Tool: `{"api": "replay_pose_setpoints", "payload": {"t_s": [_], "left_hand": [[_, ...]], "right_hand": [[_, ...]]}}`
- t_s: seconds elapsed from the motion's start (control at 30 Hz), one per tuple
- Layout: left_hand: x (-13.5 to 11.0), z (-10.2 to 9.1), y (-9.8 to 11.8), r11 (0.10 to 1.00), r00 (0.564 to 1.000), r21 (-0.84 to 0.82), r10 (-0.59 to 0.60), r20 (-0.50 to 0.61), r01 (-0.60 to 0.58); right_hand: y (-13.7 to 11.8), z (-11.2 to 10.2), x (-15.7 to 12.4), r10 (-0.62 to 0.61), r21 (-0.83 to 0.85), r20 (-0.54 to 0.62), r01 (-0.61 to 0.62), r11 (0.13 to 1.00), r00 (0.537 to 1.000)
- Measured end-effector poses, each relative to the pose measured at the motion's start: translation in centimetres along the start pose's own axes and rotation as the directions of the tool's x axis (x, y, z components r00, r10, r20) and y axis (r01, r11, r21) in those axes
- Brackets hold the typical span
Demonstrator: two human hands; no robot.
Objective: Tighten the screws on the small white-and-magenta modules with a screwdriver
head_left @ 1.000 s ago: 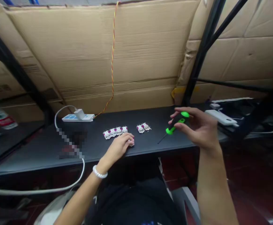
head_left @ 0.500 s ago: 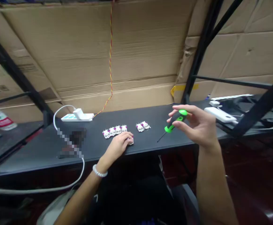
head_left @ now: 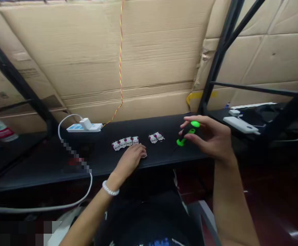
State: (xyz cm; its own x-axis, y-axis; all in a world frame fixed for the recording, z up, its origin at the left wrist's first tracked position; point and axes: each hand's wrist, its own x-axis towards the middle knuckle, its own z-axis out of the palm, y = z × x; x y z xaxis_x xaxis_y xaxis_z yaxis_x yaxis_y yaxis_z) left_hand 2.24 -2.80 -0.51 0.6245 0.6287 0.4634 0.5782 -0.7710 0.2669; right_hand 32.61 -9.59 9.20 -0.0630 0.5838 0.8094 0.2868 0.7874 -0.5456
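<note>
Between the thumb and fingers of my right hand (head_left: 210, 136) is a screwdriver (head_left: 188, 132) with a black and bright green handle, its thin shaft slanting down to the left above the table. My left hand (head_left: 132, 155) rests on the table near its front edge, fingers curled over a small white part (head_left: 144, 154) that is mostly covered. Just behind this hand stands a row of several small white and purple parts (head_left: 123, 142), their exact kind too small to tell. Two more such parts (head_left: 156, 137) lie to the right of the row, between my hands.
A white power strip (head_left: 84, 127) with a plugged-in charger sits at the back left, its white cable (head_left: 90, 184) hanging over the front edge. Black metal posts (head_left: 212, 68) frame the table (head_left: 108, 167). A bottle (head_left: 1, 130) stands far left; a white power bank-like block (head_left: 240, 125) lies right.
My right hand has moved slightly left with the screwdriver. My left hand stays over the white part, its fingers shifted a little. The picture's brightness has changed.
</note>
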Motion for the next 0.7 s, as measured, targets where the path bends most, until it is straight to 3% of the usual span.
{"api": "replay_pose_setpoints", "payload": {"t_s": [0.23,0.5,0.7], "left_hand": [[-0.1,0.4,0.2,0.99,0.999,0.138,0.021,0.042,-0.027],[1.6,-0.6,0.7,0.943,0.988,0.303,0.116,0.099,-0.14],[2.3,-2.2,1.2,0.957,0.973,0.226,0.141,0.182,-0.181]], "right_hand": [[0.0,0.3,0.1,0.007,-0.04,0.029,-0.006,0.999,1.0],[-0.1,0.2,-0.1,0.002,-0.029,0.024,-0.001,1.0,1.0],[-0.1,0.1,0.0,-0.01,-0.02,0.04,0.011,1.0,0.999]]}}
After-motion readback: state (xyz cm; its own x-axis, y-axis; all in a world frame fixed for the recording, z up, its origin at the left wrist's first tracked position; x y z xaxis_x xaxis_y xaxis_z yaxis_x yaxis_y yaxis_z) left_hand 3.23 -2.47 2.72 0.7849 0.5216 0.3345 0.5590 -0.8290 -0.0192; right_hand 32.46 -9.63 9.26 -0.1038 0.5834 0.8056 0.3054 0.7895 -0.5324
